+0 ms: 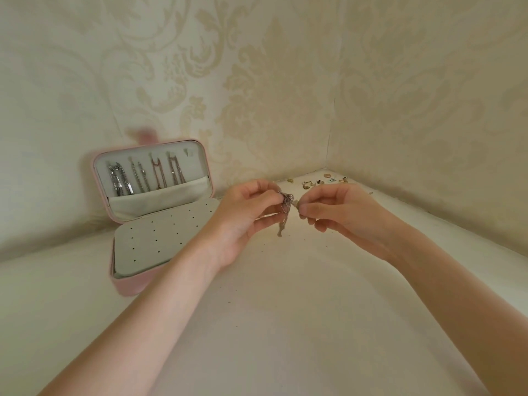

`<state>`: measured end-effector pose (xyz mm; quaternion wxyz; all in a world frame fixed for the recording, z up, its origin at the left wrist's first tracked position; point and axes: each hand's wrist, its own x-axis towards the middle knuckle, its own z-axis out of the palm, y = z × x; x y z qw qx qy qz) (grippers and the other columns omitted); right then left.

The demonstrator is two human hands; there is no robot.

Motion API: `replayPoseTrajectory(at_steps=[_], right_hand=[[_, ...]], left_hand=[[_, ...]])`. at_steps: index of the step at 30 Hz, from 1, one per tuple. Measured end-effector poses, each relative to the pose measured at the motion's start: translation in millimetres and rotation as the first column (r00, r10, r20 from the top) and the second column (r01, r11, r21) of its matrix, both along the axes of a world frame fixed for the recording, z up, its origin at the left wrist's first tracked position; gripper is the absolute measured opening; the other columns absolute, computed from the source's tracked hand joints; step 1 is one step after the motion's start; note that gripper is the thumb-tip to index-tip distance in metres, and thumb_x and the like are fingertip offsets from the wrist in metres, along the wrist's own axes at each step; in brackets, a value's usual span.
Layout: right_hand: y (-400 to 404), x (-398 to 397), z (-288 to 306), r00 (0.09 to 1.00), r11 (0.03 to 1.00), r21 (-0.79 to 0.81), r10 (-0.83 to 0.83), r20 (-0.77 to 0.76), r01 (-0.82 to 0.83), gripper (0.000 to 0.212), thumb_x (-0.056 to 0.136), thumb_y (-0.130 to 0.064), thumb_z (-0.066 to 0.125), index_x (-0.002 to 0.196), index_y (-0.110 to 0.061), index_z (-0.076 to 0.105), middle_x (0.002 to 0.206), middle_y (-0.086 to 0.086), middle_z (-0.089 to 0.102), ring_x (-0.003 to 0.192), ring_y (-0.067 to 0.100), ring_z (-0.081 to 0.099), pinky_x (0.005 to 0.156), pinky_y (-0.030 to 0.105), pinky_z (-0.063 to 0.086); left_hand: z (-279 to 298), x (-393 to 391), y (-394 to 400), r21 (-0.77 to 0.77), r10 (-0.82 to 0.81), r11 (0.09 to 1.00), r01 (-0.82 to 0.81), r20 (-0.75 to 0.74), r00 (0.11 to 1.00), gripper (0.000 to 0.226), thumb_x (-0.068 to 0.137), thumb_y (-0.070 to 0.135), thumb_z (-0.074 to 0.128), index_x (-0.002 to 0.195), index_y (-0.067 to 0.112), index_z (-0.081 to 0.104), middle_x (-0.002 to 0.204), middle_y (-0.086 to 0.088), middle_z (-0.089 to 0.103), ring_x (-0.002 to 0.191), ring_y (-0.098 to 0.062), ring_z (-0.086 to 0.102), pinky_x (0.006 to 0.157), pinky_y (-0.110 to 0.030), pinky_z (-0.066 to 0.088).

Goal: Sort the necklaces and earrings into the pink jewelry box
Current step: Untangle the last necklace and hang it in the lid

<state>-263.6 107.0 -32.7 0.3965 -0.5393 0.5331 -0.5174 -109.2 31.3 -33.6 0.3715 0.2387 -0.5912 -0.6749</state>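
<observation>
The pink jewelry box (127, 287) stands open at the left, its lid leaning on the wall. Several necklaces (143, 177) hang from hooks inside the lid above a white pocket. The box base carries a grey earring panel (160, 238) dotted with holes. Above the table's middle, my left hand (245, 221) pinches a bunched thin chain necklace (285, 208) whose end dangles down. My right hand (340, 212) pinches the same chain from the right. Several small earrings (320, 182) lie scattered in the far corner of the table.
The white table (285, 324) sits in a corner between two walls with cream patterned wallpaper (257, 81). One small piece (370, 192) lies apart near the right wall.
</observation>
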Motion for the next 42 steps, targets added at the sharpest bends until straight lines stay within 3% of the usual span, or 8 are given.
replayPoseTrajectory(at_steps=[5,11,16,21,25,32,37,42], right_hand=[[0,3,-1,0.999,0.999,-0.019,-0.034,0.004,0.034,0.008,0.081,-0.013,0.066,0.083,-0.005,0.069,0.078,0.005,0.064,0.065,0.01,0.051,0.059,0.021,0.041],[0,3,0,0.999,0.999,0.037,-0.022,0.043,0.021,0.009,0.085,-0.007,0.061,0.076,-0.006,0.064,0.066,0.0,0.057,0.06,0.01,0.048,0.055,0.02,0.039],[-2,10,-1,0.972,0.989,0.14,0.016,0.234,-0.05,0.014,0.088,-0.006,0.049,0.076,-0.01,0.057,0.068,0.001,0.052,0.058,0.011,0.046,0.059,0.024,0.038],[-7,16,-4,0.849,0.979,0.174,-0.005,0.528,-0.103,0.009,0.085,-0.011,0.048,0.083,-0.009,0.056,0.079,0.007,0.05,0.055,0.013,0.043,0.046,0.02,0.04],[-8,18,-7,0.794,0.985,0.165,-0.056,0.605,-0.057,0.012,0.084,-0.011,0.046,0.076,-0.008,0.055,0.071,0.005,0.049,0.055,0.013,0.038,0.043,0.02,0.034],[-5,19,-2,0.812,0.984,0.172,-0.059,0.581,-0.052,0.018,0.082,-0.011,0.042,0.064,-0.011,0.048,0.058,-0.001,0.043,0.049,0.011,0.03,0.046,0.021,0.027],[-4,18,-2,0.884,0.98,0.165,0.021,0.467,-0.111,0.017,0.076,-0.009,0.056,0.063,-0.014,0.047,0.061,-0.001,0.041,0.051,0.011,0.027,0.051,0.024,0.022],[-5,15,-6,0.97,0.977,0.177,-0.155,0.188,0.121,0.027,0.083,-0.007,0.059,0.057,-0.014,0.054,0.061,0.0,0.04,0.049,0.011,0.028,0.05,0.023,0.024]], left_hand=[[-4,-1,2,-0.097,0.014,0.995,-0.01,0.045,0.999,0.012,0.084,0.001,0.059,0.078,0.01,0.06,0.071,-0.005,0.067,0.071,-0.016,0.065,0.072,-0.024,0.056],[-5,-3,5,-0.17,0.013,0.985,-0.004,0.051,0.999,0.015,0.083,0.0,0.06,0.075,0.012,0.061,0.079,-0.008,0.063,0.072,-0.013,0.064,0.069,-0.021,0.054],[-5,-9,11,-0.119,0.009,0.993,-0.012,-0.031,0.999,0.017,0.083,-0.004,0.056,0.074,0.01,0.056,0.072,-0.002,0.062,0.066,-0.01,0.06,0.067,-0.02,0.052],[-6,-15,15,-0.048,0.03,0.998,-0.035,-0.104,0.994,0.023,0.084,-0.005,0.05,0.067,0.011,0.049,0.062,0.0,0.051,0.054,-0.006,0.049,0.056,-0.015,0.045],[-7,-14,16,-0.068,-0.022,0.998,0.017,-0.082,0.996,0.028,0.083,-0.009,0.051,0.069,0.014,0.046,0.053,0.006,0.045,0.048,-0.005,0.041,0.053,-0.015,0.041],[-6,-13,13,0.016,0.061,0.998,-0.063,0.068,0.996,0.026,0.081,-0.007,0.049,0.071,0.017,0.047,0.058,0.005,0.045,0.046,-0.005,0.038,0.048,-0.015,0.038],[0,-8,4,0.353,0.067,0.936,-0.008,-0.153,0.986,0.027,0.082,-0.005,0.042,0.061,0.013,0.046,0.061,0.0,0.04,0.046,-0.007,0.032,0.042,-0.014,0.033],[1,-5,5,0.328,0.06,0.944,0.013,-0.21,0.976,0.025,0.081,-0.006,0.042,0.066,0.014,0.044,0.062,0.001,0.043,0.046,-0.007,0.031,0.043,-0.015,0.033]])
